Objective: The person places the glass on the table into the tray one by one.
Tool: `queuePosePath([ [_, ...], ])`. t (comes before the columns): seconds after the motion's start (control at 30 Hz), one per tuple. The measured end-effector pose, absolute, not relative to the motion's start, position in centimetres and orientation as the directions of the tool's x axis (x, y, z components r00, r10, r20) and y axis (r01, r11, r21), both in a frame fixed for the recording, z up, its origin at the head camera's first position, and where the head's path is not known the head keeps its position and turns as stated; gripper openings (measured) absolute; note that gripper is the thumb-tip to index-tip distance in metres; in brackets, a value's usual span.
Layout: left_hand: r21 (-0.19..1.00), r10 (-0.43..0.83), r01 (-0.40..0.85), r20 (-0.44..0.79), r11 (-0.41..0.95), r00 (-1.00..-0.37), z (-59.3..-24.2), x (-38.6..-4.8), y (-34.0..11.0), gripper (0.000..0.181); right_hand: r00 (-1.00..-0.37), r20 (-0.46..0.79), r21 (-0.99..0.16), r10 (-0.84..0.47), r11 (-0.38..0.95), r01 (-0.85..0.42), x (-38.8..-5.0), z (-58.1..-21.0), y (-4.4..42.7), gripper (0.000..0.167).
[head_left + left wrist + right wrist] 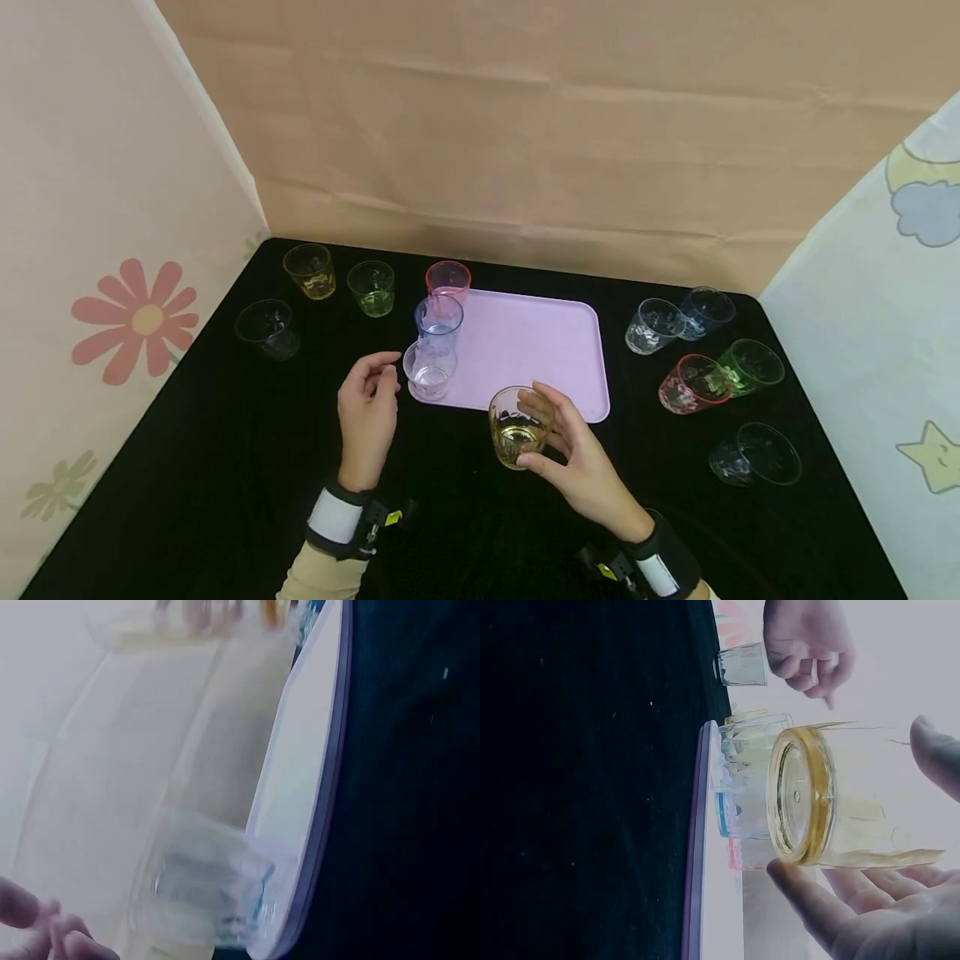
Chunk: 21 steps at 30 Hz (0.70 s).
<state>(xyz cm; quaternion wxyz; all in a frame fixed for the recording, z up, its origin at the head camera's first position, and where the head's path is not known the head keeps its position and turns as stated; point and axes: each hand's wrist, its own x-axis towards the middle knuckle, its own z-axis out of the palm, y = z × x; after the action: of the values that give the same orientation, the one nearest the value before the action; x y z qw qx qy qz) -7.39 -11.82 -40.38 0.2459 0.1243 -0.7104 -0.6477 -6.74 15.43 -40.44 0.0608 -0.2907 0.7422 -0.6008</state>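
My right hand [588, 467] holds a yellow-tinted tumbler [516, 433] by its sides, thumb on one side and fingers on the other. The tumbler is above the front edge of a pink tray [536, 354]; the right wrist view shows its base clear of the table. On the tray's left side a clear tumbler [430, 375], a blue one [438, 321] and a pink-red one [448, 279] stand in a row. Just left of the clear tumbler, my left hand [367, 421] hovers with loosely bent fingers and holds nothing.
Left of the tray stand a yellow tumbler [311, 273], a green one [372, 292] and a clear one [272, 332]. To its right are a clear [652, 329], a blue [705, 315], a red [692, 387], a green [753, 367] and another clear tumbler [757, 458].
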Motion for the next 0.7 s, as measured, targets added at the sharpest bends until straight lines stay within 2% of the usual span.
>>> queuePosePath([
  [0.17, 0.975, -0.487, -0.032, 0.083, 0.222, -0.869, -41.4, -8.5, -13.3, 0.029, -0.834, 0.249, -0.93, -0.493, 0.118, -0.348, -6.7, -40.4, 15.6, 0.079],
  [0.37, 0.951, -0.344, -0.224, -0.142, 0.212, -0.928, -43.3, -9.3, -14.5, 0.034, -0.85, 0.217, -0.942, -0.481, 0.126, -0.312, -6.6, -40.4, 15.8, 0.08],
  [0.47, 0.943, -0.296, -0.259, -0.192, 0.207, -0.936, -44.0, -9.6, -14.7, 0.033, -0.851, 0.219, -0.94, -0.477, 0.132, -0.316, -6.8, -40.5, 15.8, 0.079],
  [0.7, 0.934, -0.275, -0.239, -0.164, 0.266, -0.947, -44.6, -10.1, -14.6, 0.028, -0.858, 0.234, -0.931, -0.458, 0.148, -0.333, -7.3, -40.4, 15.6, 0.078],
])
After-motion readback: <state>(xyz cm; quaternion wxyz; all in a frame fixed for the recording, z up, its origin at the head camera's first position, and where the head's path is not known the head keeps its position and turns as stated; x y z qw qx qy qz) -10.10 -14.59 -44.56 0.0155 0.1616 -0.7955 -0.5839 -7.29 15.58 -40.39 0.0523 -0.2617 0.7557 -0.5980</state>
